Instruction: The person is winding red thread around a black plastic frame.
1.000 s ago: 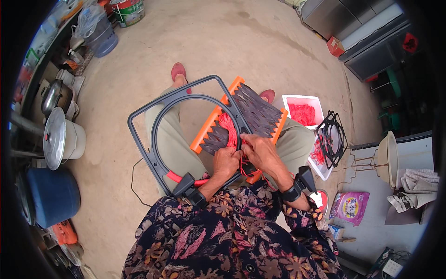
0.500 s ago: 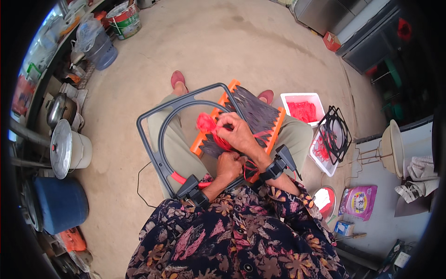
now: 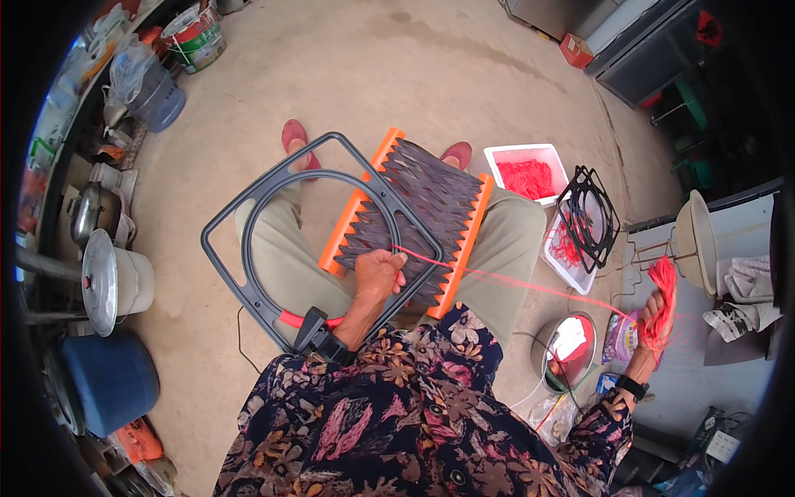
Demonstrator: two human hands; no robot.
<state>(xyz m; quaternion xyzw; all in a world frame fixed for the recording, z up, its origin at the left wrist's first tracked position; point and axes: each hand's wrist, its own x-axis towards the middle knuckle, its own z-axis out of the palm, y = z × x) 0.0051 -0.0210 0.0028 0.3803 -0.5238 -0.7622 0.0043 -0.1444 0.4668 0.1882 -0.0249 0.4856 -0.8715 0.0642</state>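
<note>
A dark grey square frame (image 3: 228, 217) with a large round opening lies across my thighs, tilted. Red strands wrap part of its ring at the lower side. My left hand (image 3: 379, 275) is closed around the ring's right side. Far out to the right, my right hand (image 3: 652, 319) grips a bundle of red string (image 3: 662, 282). A thin red strand (image 3: 530, 287) runs taut between the two hands. Beneath the frame, a toothed dark rack (image 3: 435, 195) with orange side rails (image 3: 465, 244) rests on my lap.
To the right are a white tub (image 3: 559, 170) of red string, another tray (image 3: 566, 269) with loose red string and black frames (image 3: 590, 215), and a round metal tin (image 3: 542, 352). At left stand a lidded white pot (image 3: 137, 282) and a blue bucket (image 3: 116, 381).
My right hand has swung from above the frame far out to the right with the string bundle, drawing the strand straight. The frame and my left hand have shifted slightly left.
</note>
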